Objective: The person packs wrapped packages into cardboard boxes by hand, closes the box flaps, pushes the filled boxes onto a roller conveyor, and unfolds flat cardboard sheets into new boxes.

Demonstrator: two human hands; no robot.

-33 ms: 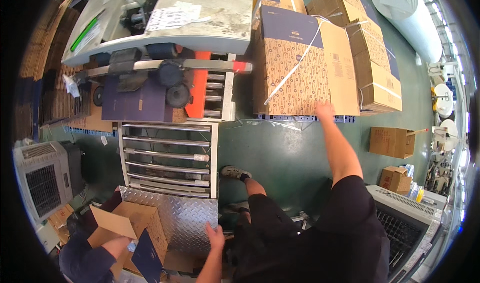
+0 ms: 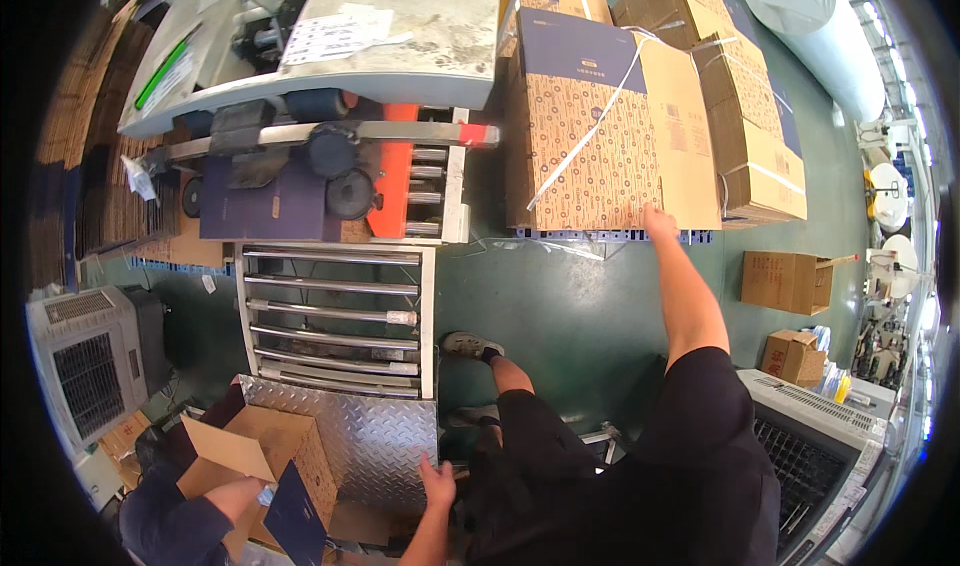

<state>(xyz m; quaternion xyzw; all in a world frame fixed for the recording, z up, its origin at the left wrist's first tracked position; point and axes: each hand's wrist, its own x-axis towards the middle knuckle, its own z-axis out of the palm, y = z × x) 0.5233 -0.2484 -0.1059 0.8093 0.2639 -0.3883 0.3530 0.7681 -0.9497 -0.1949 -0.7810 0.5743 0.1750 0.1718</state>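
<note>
A strapped stack of flattened cardboard cartons, patterned brown and dark blue, lies ahead to the right. My right hand is at its near edge, fingers closed on the top carton's border; the fingertips are partly hidden. Low in the middle, my left hand holds nothing, its fingers apart beside a diamond-plate metal table. On that table stands an open carton with its flaps up. A co-worker's arm reaches into it, holding something small and pale.
A roller conveyor runs from the metal table to a taping machine with a dark blue carton inside. More strapped cartons lie at the right. Grey air coolers stand at left and lower right. A brown box sits on the floor.
My right hand has shifted slightly right along the stack's near edge, its fingers more curled. My left hand has moved a little right and down.
</note>
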